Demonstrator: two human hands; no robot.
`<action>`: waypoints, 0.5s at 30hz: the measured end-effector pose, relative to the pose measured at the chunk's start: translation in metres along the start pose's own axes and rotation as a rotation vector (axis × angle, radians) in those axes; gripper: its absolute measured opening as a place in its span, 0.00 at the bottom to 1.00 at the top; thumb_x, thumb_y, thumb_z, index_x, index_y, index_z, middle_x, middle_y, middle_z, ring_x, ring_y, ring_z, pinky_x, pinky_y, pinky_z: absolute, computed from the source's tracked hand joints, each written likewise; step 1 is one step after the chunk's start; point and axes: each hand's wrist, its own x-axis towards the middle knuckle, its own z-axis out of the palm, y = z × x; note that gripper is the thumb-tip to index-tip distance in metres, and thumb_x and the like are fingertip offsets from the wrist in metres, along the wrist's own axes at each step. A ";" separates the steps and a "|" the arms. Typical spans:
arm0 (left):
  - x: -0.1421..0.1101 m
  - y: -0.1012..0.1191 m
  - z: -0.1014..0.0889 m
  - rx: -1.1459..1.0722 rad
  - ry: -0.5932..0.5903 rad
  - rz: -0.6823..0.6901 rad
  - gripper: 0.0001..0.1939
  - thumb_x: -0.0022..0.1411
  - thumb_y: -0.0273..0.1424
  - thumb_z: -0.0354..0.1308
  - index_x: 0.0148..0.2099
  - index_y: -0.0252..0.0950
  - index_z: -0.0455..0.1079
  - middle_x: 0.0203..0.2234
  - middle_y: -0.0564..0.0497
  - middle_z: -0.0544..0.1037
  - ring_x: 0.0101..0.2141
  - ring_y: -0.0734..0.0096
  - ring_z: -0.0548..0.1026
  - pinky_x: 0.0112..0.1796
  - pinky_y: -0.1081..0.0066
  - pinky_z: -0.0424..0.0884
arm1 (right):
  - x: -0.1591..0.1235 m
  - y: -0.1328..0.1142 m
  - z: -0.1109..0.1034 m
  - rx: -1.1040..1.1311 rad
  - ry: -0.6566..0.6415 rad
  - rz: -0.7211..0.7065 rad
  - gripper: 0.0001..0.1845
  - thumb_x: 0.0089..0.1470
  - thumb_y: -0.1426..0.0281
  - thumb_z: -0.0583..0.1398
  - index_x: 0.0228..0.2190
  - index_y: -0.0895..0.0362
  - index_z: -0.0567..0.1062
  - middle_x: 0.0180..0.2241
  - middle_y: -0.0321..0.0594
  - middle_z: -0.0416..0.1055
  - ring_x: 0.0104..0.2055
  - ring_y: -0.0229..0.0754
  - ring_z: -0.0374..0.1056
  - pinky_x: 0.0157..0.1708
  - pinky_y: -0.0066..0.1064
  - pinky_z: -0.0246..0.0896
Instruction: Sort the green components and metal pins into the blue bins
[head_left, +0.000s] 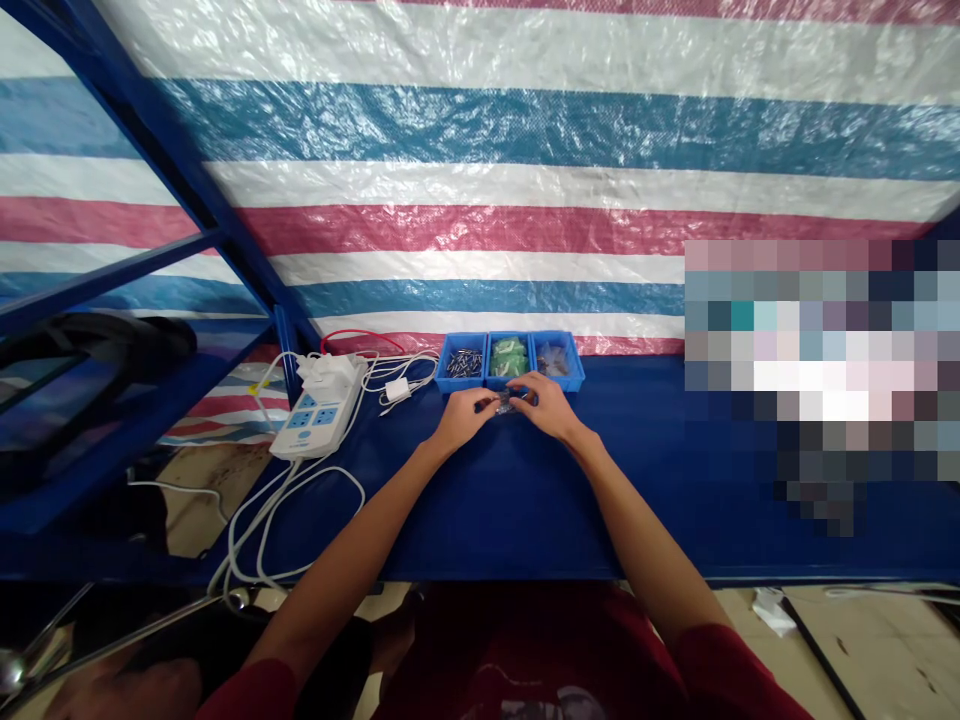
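My left hand (461, 418) and my right hand (549, 405) meet over the blue table, just in front of three small bins. Between them is a small, shiny, clear plastic bag (505, 403), pinched from both sides by fingers and thumbs. Its contents are too small to make out. Behind my left hand, one blue bin (460, 384) holds many small dark metal pieces. Green packets (509, 357) fill the middle bin. In the right-hand bin (574, 376) lie clear plastic bags, partly hidden behind my right hand.
A white power strip (315, 425) with plugged-in adapters sits at the left, its white cables (262, 520) looping over the table edge. A small white charger (397, 390) lies near the bins. Blue frame bars (217, 240) rise at left; a pixelated area covers the right.
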 end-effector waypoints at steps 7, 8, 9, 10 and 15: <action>0.002 0.005 -0.001 -0.498 0.154 -0.124 0.21 0.56 0.40 0.62 0.49 0.34 0.71 0.31 0.49 0.78 0.31 0.69 0.76 0.34 0.71 0.72 | 0.017 -0.003 0.007 0.100 -0.001 0.020 0.07 0.53 0.68 0.59 0.27 0.57 0.75 0.26 0.37 0.74 0.28 0.38 0.68 0.34 0.29 0.62; 0.003 0.005 -0.001 -0.533 0.171 -0.140 0.21 0.55 0.40 0.62 0.49 0.34 0.71 0.30 0.50 0.78 0.30 0.69 0.76 0.33 0.71 0.72 | 0.018 -0.004 0.008 0.135 0.000 0.032 0.07 0.53 0.67 0.59 0.27 0.57 0.75 0.25 0.36 0.74 0.28 0.38 0.68 0.33 0.29 0.62; 0.004 0.004 -0.001 -0.562 0.191 -0.155 0.21 0.55 0.40 0.62 0.48 0.33 0.70 0.28 0.50 0.77 0.29 0.70 0.75 0.32 0.72 0.71 | 0.019 -0.005 0.008 0.175 0.001 0.043 0.07 0.52 0.67 0.59 0.28 0.57 0.75 0.25 0.36 0.73 0.27 0.38 0.67 0.32 0.29 0.63; 0.004 0.004 -0.002 -0.588 0.210 -0.168 0.21 0.56 0.41 0.62 0.48 0.33 0.70 0.26 0.51 0.77 0.27 0.71 0.75 0.31 0.72 0.71 | 0.018 -0.005 0.009 0.214 0.009 0.051 0.07 0.53 0.67 0.59 0.30 0.57 0.76 0.24 0.35 0.73 0.26 0.38 0.67 0.31 0.29 0.63; 0.007 0.004 -0.003 -0.728 0.215 -0.203 0.26 0.54 0.38 0.64 0.53 0.35 0.63 0.22 0.55 0.75 0.21 0.75 0.71 0.29 0.73 0.69 | 0.006 -0.003 0.012 0.212 0.106 -0.038 0.17 0.56 0.71 0.54 0.46 0.55 0.74 0.34 0.38 0.74 0.26 0.36 0.67 0.30 0.28 0.65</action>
